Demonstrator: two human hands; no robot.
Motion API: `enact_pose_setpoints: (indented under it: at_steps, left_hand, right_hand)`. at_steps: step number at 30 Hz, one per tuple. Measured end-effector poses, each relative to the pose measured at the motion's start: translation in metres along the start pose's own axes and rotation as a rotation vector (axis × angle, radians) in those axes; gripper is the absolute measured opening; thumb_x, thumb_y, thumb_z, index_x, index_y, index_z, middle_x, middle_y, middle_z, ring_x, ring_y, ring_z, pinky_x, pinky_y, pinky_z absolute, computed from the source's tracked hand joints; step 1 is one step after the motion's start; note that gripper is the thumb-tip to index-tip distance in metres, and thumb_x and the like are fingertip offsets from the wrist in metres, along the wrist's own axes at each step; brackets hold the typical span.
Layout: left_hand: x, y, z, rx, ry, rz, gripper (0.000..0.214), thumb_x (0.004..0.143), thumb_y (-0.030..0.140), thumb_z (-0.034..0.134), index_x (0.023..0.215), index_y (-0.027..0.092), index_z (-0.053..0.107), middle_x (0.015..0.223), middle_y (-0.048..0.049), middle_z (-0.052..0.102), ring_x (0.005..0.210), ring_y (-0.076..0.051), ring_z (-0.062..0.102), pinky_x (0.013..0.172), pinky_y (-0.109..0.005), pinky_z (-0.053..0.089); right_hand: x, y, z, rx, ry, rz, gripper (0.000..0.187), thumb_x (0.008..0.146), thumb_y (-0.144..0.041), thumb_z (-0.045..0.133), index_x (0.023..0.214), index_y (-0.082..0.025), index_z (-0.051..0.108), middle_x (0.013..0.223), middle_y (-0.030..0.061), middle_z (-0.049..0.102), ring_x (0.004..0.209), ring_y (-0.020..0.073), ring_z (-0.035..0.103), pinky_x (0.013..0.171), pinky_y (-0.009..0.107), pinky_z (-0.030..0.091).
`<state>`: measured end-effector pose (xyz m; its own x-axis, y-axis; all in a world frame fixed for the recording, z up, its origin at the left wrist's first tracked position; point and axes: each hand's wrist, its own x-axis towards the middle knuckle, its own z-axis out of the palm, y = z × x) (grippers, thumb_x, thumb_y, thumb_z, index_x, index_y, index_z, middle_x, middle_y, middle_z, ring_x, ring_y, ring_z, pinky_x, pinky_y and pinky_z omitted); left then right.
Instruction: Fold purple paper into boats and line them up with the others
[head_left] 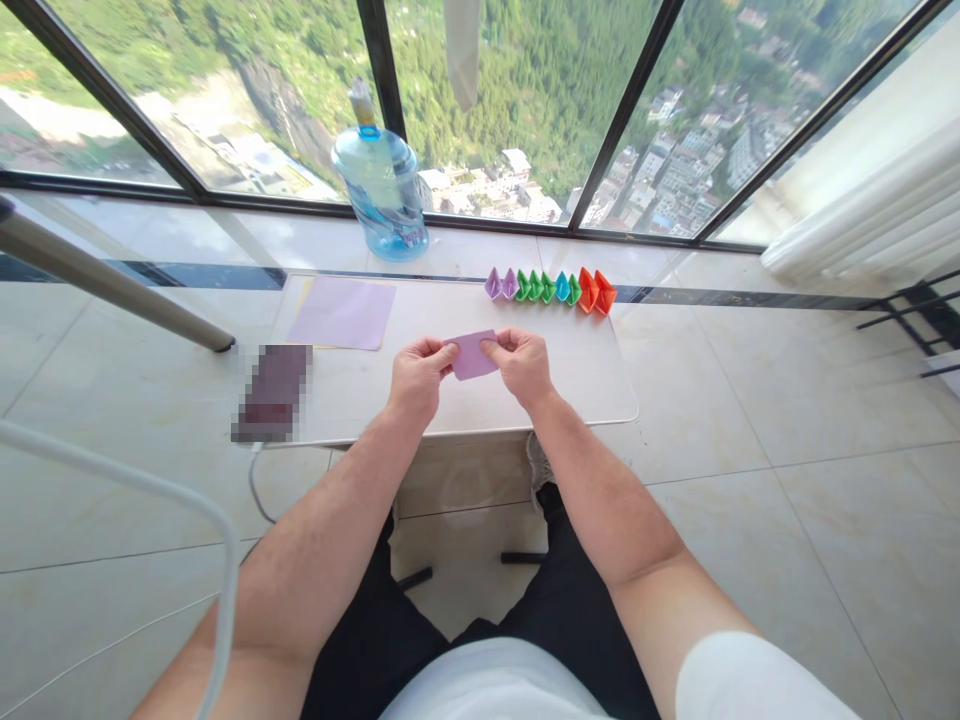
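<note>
Left hand [417, 380] and right hand [526, 366] pinch purple paper [474, 358] — its long axis nearly sideways.

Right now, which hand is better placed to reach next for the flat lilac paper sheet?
Probably the left hand: the flat lilac paper sheet lies on that side, nearer to it. The right hand is farther across, and could alone hold the small lilac paper rectangle that both hands grip.

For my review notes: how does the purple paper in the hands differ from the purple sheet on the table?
The held paper looks smaller than the purple sheet. The held paper is gripped between left hand and right hand; the purple sheet lies on the table. Both are pale purple.
</note>
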<state>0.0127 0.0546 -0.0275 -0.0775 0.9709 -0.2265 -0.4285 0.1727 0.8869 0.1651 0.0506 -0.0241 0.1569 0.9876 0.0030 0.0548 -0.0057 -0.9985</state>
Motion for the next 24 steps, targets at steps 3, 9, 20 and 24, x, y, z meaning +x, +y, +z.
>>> enact_pose_setpoints:
  at_steps: [3,9,20,24]
  left_hand:
    - [-0.001,0.005,-0.003,0.201,-0.131,-0.021,0.027,0.056,0.033,0.082,0.064,0.017,0.062,0.063,0.0010,0.062,0.061,-0.012,0.057,0.065,-0.028,0.048]
    - [0.000,0.017,-0.012,0.730,-0.377,-0.062,0.014,0.064,0.031,0.074,0.065,0.018,0.069,0.059,0.0001,0.062,0.056,-0.013,0.052,0.057,-0.027,0.039]
    - [0.003,0.002,-0.007,-0.103,0.035,-0.336,0.016,0.072,0.016,0.077,0.067,0.015,0.062,0.063,-0.0019,0.064,0.052,-0.007,0.053,0.054,-0.020,0.044]
    - [0.000,0.001,-0.003,-0.232,0.131,-0.378,0.014,0.081,0.013,0.072,0.072,0.015,0.062,0.063,-0.0010,0.064,0.050,-0.006,0.053,0.052,-0.018,0.046]
  right_hand:
    - [0.003,-0.004,-0.010,-0.041,-0.055,-0.005,0.022,0.069,-0.038,0.072,0.072,-0.017,0.070,0.068,0.0003,0.069,0.063,0.0141,0.060,0.061,0.027,0.047]
    - [0.005,-0.010,-0.029,-0.298,-0.227,-0.029,0.015,0.069,-0.032,0.068,0.067,-0.016,0.067,0.062,-0.0012,0.065,0.059,0.0131,0.057,0.055,0.025,0.041]
    - [0.006,-0.001,-0.014,-0.038,-0.173,-0.126,0.063,0.067,-0.032,0.079,0.127,-0.023,0.064,0.117,0.0081,0.074,0.096,0.0199,0.072,0.084,0.035,0.057]
    - [-0.002,0.005,0.000,-0.089,-0.116,-0.183,0.054,0.074,-0.029,0.075,0.126,-0.022,0.065,0.098,0.0029,0.077,0.087,0.0172,0.072,0.085,0.034,0.057]
